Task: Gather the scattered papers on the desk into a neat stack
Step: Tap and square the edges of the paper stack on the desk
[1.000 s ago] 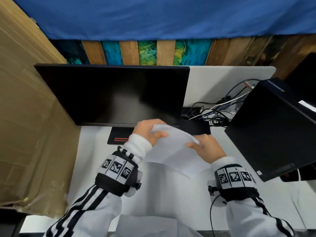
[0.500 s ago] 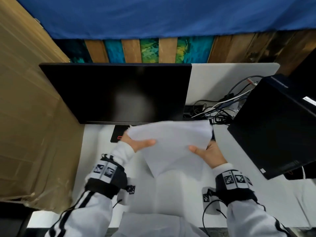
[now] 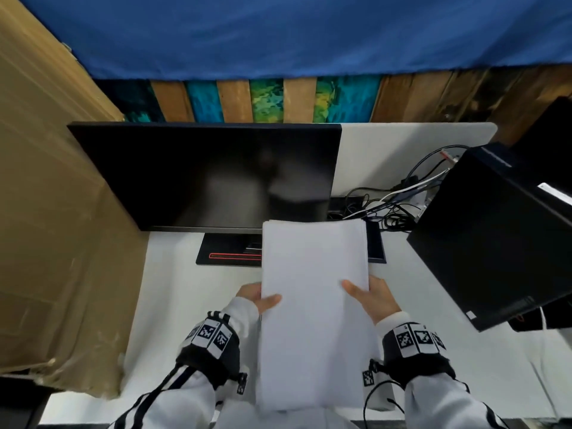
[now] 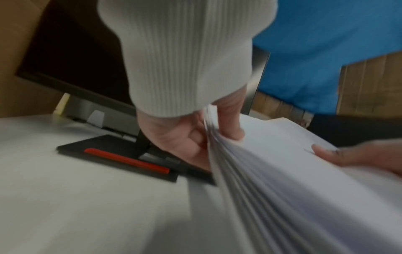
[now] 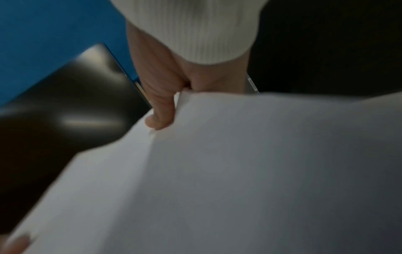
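A thick stack of white papers is held lengthwise above the white desk, its far edge over the monitor's base. My left hand grips the stack's left edge, thumb on top and fingers underneath. My right hand grips the right edge the same way. The left wrist view shows the stack's layered edge under the left hand's thumb, with the right hand on the far side. In the right wrist view the top sheet fills the frame under my right thumb.
A black monitor stands behind the stack on a black base with a red stripe. A black computer case sits to the right, with tangled cables behind. A cardboard wall borders the desk's left side.
The papers went from a skewed bundle held near the monitor to a squared stack turned lengthwise. Both hands slid back toward me along its side edges.
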Tool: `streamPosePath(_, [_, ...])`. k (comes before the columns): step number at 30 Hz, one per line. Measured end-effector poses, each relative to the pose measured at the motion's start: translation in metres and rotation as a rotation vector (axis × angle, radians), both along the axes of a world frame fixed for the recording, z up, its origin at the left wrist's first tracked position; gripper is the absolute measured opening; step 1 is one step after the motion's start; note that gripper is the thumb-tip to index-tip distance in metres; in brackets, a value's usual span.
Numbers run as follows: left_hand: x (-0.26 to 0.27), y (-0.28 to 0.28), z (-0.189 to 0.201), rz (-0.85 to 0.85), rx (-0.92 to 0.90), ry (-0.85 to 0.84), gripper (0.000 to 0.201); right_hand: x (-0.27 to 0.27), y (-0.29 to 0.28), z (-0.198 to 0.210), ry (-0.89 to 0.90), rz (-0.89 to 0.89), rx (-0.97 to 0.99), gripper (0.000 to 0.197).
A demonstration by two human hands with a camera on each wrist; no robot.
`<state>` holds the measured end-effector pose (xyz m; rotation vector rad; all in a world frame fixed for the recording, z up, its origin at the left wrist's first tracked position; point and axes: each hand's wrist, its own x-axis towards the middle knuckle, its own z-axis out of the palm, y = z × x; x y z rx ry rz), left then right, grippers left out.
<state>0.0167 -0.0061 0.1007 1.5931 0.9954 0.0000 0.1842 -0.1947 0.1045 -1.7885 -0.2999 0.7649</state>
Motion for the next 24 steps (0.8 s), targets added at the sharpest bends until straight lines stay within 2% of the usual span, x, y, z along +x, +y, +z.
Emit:
streamPosePath(4, [-0.004,0.000,-0.035,-0.065,0.118,0.271,0.028,-0.003,-0.002,-0.027,0.140,0.027,-0.134,0.026])
streamPosePath(9, [0.008,0.001,-0.041,0.041,0.137,0.364,0.026,-0.006,-0.006,-0.049,0.263,0.201,-0.453,0.019])
streamPosePath(11, [0.013,0.002,-0.044,0.017,0.115,0.431,0.026,-0.005,-0.008,-0.058,0.167,0.203,-0.553,0.010])
streamPosePath(12, [0.014,0.003,-0.046,0.018,0.106,0.456,0.033,-0.004,-0.009,-0.062,0.119,0.200,-0.595,0.003])
streamPosePath(14, [0.015,0.002,-0.051,0.001,0.084,0.466,0.042,-0.005,-0.009,-0.071,0.074,0.193,-0.646,0.017])
streamPosePath(16, [0.016,0.000,-0.059,-0.055,0.069,0.496,0.035,-0.007,-0.012,-0.080,0.032,0.209,-0.692,0.024])
streamPosePath(18, [0.016,0.002,-0.064,-0.017,0.072,0.509,0.019,-0.007,-0.014,-0.084,0.006,0.230,-0.728,0.026])
streamPosePath(22, [0.017,0.008,-0.075,0.092,0.068,0.486,0.026,-0.007,-0.015,-0.081,-0.011,0.185,-0.750,0.032])
streamPosePath(24, [0.015,0.009,-0.079,0.163,-0.016,0.447,0.018,-0.011,-0.015,-0.078,-0.011,0.169,-0.738,0.031])
